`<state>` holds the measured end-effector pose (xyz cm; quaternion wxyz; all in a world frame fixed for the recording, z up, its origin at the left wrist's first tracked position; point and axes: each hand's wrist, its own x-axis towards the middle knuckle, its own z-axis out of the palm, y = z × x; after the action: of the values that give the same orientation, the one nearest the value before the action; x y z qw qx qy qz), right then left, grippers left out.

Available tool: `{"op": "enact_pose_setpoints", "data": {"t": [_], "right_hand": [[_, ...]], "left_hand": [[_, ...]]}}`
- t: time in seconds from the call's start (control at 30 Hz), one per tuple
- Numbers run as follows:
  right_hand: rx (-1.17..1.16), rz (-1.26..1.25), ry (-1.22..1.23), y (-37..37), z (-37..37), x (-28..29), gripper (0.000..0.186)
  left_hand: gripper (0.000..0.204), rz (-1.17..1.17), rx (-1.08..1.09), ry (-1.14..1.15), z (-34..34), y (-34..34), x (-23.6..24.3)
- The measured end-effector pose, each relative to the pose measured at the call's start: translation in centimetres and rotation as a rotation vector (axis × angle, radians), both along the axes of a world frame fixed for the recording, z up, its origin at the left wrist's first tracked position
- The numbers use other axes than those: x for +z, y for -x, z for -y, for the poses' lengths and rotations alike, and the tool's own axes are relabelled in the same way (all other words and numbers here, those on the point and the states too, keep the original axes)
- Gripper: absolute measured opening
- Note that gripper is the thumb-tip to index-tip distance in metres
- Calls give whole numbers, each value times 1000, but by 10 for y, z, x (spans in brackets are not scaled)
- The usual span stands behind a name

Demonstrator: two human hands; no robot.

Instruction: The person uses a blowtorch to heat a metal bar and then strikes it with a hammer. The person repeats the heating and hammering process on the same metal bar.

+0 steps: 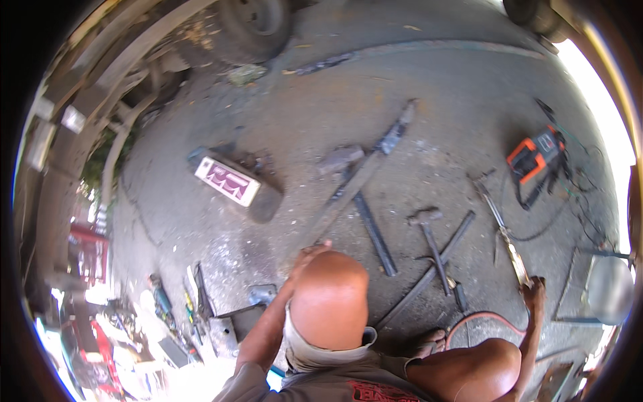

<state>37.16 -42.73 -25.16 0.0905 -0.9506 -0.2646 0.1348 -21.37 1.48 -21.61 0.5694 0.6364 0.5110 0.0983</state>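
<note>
Left hand (pixel 313 252): is reaching the near end of the flat bar; the knee is hiding much of it, so whether the fingers are gripping or merely resting cannot be told.
Right hand (pixel 534 288): is closing its fingers around the near end of the long metal tool.
Flat bar (pixel 358 182): is extending forward and rightward from the left hand over the ground (pixel 315 110) (its far stretch is looking darker).
Long metal tool (pixel 504 234): is slanting forward and leftward from the right hand.
Grey block (pixel 340 159): is lying ahead of the left hand, just beside the flat bar.
Dark bar (pixel 376 238): is lying between the hands, nearer the left.
Hammer (pixel 436 252): is lying between the hands, its head pointing away, its handle crossing a second dark bar (pixel 418 287).
Box (pixel 228 181): white and purple, is sitting ahead and left of the left hand.
Machine (pixel 537 155): orange and black, is standing ahead of the right hand, cables trailing beside it.
Tyre (pixel 258 30): is standing far ahead and left of the left hand.
</note>
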Motion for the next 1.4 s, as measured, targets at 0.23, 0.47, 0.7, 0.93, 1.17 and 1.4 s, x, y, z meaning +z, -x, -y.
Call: {"op": "enact_pose_setpoints", "data": {"t": [0.23, 0.47, 0.7, 0.93, 1.17, 1.4], "right_hand": [[247, 6, -413, 8, -124, 73, 24], [594, -91, -599, 48, -266, 118, 21], [789, -91, -489, 79, -355, 164, 27], [976, -58, -280, 130, -427, 204, 28], [1067, -27, -155, 162, -442, 177, 28], [946, -283, 83, 176, -461, 136, 28]], "left_hand": [[61, -35, 214, 344, 62, -6, 29], [81, -295, -211, -96, -38, -37, 202], [65, -389, -1091, -840, 68, -182, 322], [40, 55, -999, -1606, 149, -192, 308], [23, 233, -1061, -1410, 109, -185, 271], [14, 193, -1006, -1359, 33, -184, 187]]}}
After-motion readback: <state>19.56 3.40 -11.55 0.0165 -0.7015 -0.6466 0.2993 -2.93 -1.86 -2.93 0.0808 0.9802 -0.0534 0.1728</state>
